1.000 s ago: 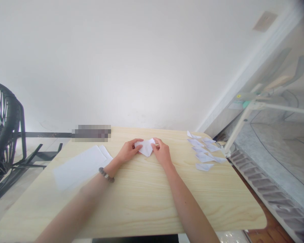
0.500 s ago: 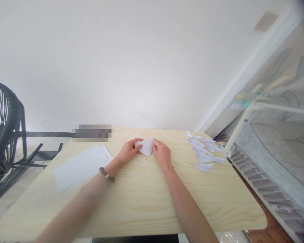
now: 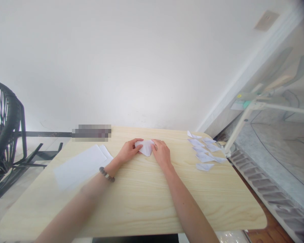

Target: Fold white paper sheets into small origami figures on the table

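Note:
Between my hands, near the middle of the table, is a small folded sheet of white paper (image 3: 146, 148) that narrows to a point toward me. My left hand (image 3: 129, 150) pinches its left side, thumb on top and fingers behind. At its right edge my right hand (image 3: 162, 152) grips the paper, with the thumb near the top right corner. A bead bracelet (image 3: 107, 174) circles my left wrist. Several folded white paper pieces (image 3: 204, 157) lie in loose rows to the right. Flat white sheets (image 3: 81, 165) rest at the left, partly behind my left forearm.
The light wooden table (image 3: 142, 202) stands against a white wall (image 3: 147, 67). A dark woven chair (image 3: 7, 125) is on the left. On the right, a white metal frame (image 3: 239, 130) stands close to the table's edge. A pixelated patch covers something at the back left.
My right thumb and fingers have shifted slightly on the paper's right side. The paper's right part looks a little differently laid. My left hand has hardly moved.

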The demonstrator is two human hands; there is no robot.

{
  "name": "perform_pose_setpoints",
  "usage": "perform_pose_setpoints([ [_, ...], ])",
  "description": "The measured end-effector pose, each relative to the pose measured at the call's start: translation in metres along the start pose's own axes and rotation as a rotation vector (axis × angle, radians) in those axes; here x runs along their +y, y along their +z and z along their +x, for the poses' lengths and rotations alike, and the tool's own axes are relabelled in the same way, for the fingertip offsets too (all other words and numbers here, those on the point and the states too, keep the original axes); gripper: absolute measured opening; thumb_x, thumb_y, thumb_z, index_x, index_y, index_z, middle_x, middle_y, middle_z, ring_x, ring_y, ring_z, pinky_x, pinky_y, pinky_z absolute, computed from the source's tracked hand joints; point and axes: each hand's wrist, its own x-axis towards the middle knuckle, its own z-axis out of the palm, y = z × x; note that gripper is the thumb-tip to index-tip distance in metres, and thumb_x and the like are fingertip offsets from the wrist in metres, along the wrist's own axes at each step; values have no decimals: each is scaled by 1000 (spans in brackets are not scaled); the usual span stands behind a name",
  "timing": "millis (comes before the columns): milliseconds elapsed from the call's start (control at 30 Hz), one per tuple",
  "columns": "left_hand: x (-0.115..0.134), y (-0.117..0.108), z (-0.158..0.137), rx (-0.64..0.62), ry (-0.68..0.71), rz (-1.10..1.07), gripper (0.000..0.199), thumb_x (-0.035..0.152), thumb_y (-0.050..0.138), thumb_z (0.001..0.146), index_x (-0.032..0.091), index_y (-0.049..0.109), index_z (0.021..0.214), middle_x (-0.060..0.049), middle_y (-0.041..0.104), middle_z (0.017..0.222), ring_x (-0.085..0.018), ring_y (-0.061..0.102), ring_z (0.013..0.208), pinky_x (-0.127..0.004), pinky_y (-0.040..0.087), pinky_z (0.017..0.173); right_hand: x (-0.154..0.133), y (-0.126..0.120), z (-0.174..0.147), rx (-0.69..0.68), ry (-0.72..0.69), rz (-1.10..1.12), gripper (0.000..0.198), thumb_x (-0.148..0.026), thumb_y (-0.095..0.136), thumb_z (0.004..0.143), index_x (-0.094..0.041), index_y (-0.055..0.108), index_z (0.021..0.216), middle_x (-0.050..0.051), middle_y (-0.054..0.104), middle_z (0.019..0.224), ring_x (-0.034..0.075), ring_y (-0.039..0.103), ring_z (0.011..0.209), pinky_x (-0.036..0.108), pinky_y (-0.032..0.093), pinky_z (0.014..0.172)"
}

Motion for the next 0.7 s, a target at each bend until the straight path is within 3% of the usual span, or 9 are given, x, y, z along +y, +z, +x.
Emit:
perform_pose_setpoints([
  [367, 8, 0, -3, -45, 38, -38, 42, 39, 43, 75, 14, 51, 108, -4, 62, 81, -13, 55, 61, -23, 43, 57, 6, 3, 2, 60, 89, 171, 27, -20, 40, 76, -18, 56, 96, 4, 57, 85, 13, 50, 68, 26, 41, 68],
  [700, 12, 0, -4, 6, 71, 197, 37, 37, 39, 77, 18, 54, 106, -2, 61, 80, -11, 47, 55, -23, 39, 55, 5, 2, 1, -14, 150, 170, 23, -17, 40, 74, -19, 57, 89, 3, 56, 85, 10, 51, 61, 26, 42, 67],
])
